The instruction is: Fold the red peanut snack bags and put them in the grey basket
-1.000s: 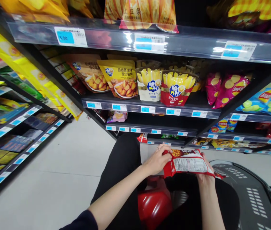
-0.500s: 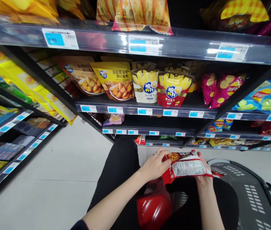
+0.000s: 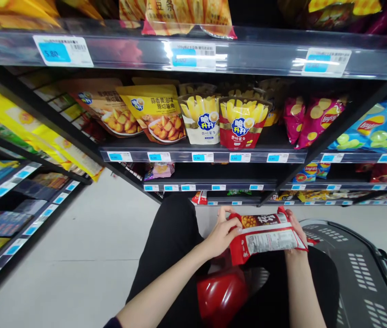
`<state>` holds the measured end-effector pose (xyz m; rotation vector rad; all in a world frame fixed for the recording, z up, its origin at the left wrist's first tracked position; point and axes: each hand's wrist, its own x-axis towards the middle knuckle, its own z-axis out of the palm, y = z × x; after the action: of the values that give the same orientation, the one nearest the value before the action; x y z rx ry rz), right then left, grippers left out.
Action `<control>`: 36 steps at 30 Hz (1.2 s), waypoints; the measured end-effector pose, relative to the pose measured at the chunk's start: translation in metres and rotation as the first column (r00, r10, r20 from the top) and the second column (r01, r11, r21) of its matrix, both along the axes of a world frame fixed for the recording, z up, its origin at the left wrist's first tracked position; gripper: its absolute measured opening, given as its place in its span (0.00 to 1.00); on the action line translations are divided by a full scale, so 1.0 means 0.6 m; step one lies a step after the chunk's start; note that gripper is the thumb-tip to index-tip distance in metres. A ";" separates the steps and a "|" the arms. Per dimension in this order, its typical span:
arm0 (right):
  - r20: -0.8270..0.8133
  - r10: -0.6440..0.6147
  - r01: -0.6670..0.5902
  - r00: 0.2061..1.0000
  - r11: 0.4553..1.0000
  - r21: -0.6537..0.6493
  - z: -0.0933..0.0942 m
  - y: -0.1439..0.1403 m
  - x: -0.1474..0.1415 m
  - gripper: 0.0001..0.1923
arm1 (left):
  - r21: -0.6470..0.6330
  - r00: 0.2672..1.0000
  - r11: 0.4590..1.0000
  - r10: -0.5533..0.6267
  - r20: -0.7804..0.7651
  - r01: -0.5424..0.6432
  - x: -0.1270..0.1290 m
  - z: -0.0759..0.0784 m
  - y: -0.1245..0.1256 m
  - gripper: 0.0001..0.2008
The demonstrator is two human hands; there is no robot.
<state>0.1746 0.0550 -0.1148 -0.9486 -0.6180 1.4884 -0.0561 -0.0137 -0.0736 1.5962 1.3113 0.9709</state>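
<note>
I hold a red snack bag (image 3: 265, 234) with a white nutrition label facing up, low in the middle of the view over my lap. My left hand (image 3: 221, 233) grips its left end, thumb on top. My right hand (image 3: 296, 228) holds the right end, mostly hidden under the bag. The bag lies roughly level, just in front of the lower shelves.
Snack shelves rise ahead: a yellow potato bag (image 3: 159, 114), white (image 3: 200, 119) and red (image 3: 241, 123) fry pouches, pink chip bags (image 3: 312, 119). A dark shopping basket (image 3: 357, 273) sits at lower right, with a red handle (image 3: 221, 295) below my hands. Another shelf rack (image 3: 25, 200) stands left across the tiled aisle.
The bag has lifted slightly and tilted, and my left hand has shifted from resting on top to gripping its left end. The view has tipped down a little.
</note>
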 end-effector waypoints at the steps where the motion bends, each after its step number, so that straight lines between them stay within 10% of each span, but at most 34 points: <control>1: -0.050 -0.017 0.017 0.999 1.000 -0.008 0.004 -0.001 -0.002 0.12 | -0.056 0.993 0.996 0.076 0.094 -0.071 0.003 -0.011 0.002 0.05; 8: -0.111 -0.038 0.046 0.993 0.997 0.068 0.025 -0.010 0.000 0.11 | -0.545 0.840 0.826 0.192 0.508 0.141 0.010 -0.039 0.009 0.25; 19: 0.140 0.220 -0.221 0.965 0.975 -0.005 0.026 -0.002 0.017 0.30 | -0.363 0.805 0.932 0.225 0.549 -0.013 -0.036 -0.027 0.038 0.18; 27: 0.399 0.154 -0.156 0.904 0.987 -0.028 0.011 0.003 0.017 0.15 | -0.285 0.928 0.956 0.165 0.333 -0.068 -0.092 -0.007 0.066 0.13; 33: 0.651 -0.073 -0.055 0.755 0.983 0.175 0.032 -0.015 -0.009 0.14 | -0.116 0.936 0.929 0.350 -0.029 -0.351 -0.093 -0.036 0.073 0.11; 36: 0.709 -0.157 -0.068 0.688 0.958 0.278 0.042 -0.030 -0.041 0.14 | -0.327 0.908 0.877 0.405 0.105 -0.353 -0.084 -0.045 0.079 0.13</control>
<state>0.1498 0.0371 -0.0898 -1.3130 -1.3414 0.8863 -0.1063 0.0335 -0.1009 1.0175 1.5996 1.0547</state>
